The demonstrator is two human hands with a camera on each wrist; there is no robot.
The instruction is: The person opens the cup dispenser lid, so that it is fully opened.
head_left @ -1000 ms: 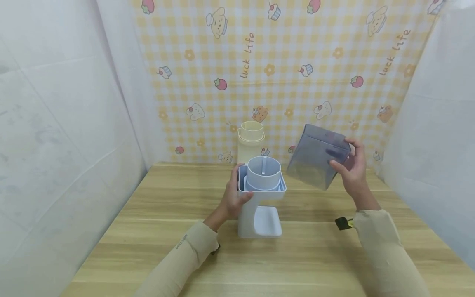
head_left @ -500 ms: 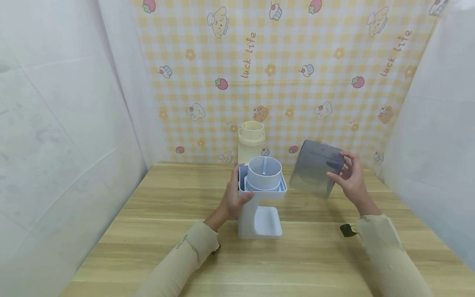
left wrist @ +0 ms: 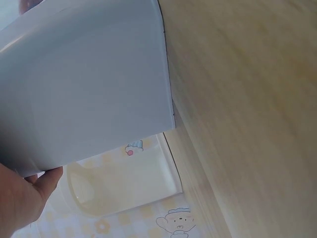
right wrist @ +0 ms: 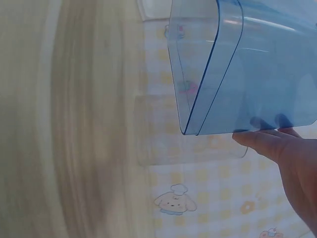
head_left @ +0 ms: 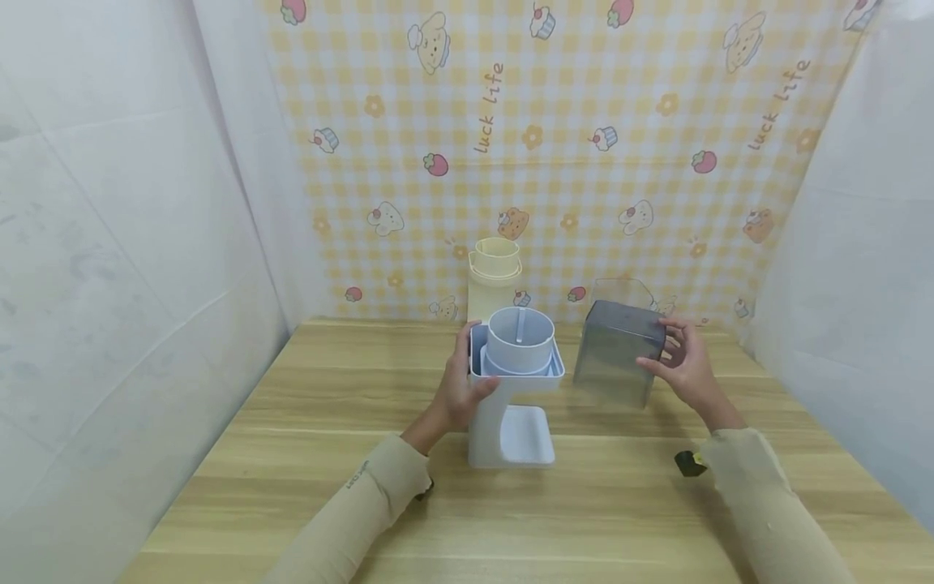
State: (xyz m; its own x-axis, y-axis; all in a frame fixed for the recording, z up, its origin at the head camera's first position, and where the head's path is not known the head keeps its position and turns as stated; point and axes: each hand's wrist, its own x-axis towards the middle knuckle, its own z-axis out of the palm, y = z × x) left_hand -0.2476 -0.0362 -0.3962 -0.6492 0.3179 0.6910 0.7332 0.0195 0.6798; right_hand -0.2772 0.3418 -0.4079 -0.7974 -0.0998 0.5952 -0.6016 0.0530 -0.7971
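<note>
A pale blue dispenser stand rises upright from the table, a round collar inside its square top and a small tray at its foot. My left hand grips that square top from the left side, thumb in front. To the right, my right hand holds a see-through blue-grey plastic container by its right side. Its closed end faces up. In the right wrist view the container's open rim points toward the table, with a gap between them.
Behind the blue stand is a similar cream stand, partly hidden. A clear container stands at the back right, behind the blue-grey one. Patterned cloth hangs behind the wooden table, and white sheets close both sides.
My right hand has lowered the blue-grey container and tipped it more upright, so the clear container behind now shows. My left hand stays on the stand.
</note>
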